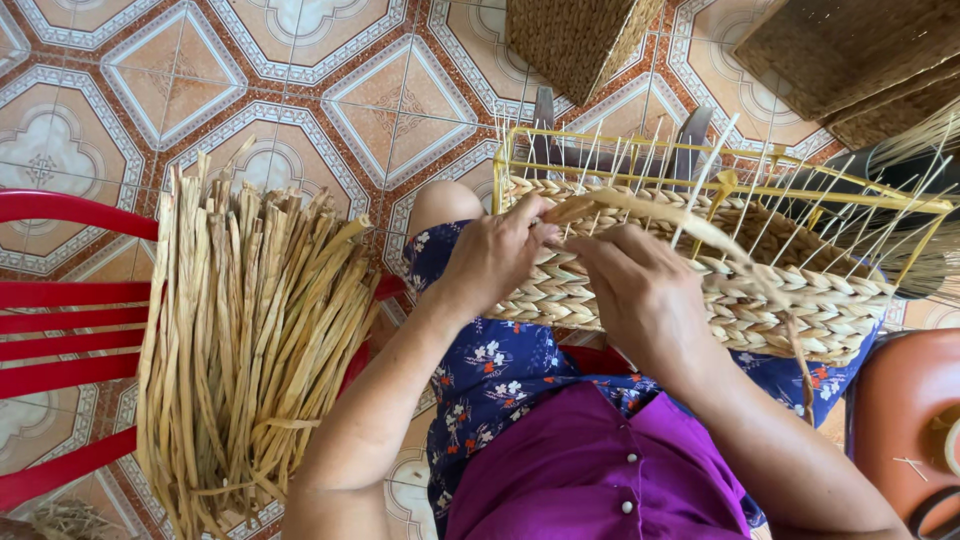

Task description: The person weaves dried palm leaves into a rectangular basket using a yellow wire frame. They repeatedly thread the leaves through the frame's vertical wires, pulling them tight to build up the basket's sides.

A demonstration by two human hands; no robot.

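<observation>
We see a half-woven basket (700,290) resting on the person's lap, tipped so its open top faces away from them. Its lower wall is built of thick braided straw bands, pale tan with a plaited, herringbone look, while above the weave a yellow wire frame (720,160) stands bare, with many thin pale uprights poking past its rim. The left hand (495,255) presses against the near end of the woven wall, its fingers curled and pinching a straw strand (640,208) at the top edge of the weave. Just beside it, the right hand (640,295) lies over the woven bands with fingers bent around the same flat, tan strand, which runs away from this hand across the basket and trails down its far side. The 2 hands nearly touch each other at the fingertips. Out past the left hand, well apart from it, a loose bundle of dried straw (250,330) lies across a red slatted chair (60,340). Beyond both hands, 2 finished woven baskets (580,40) sit on the patterned tile floor (300,90).
</observation>
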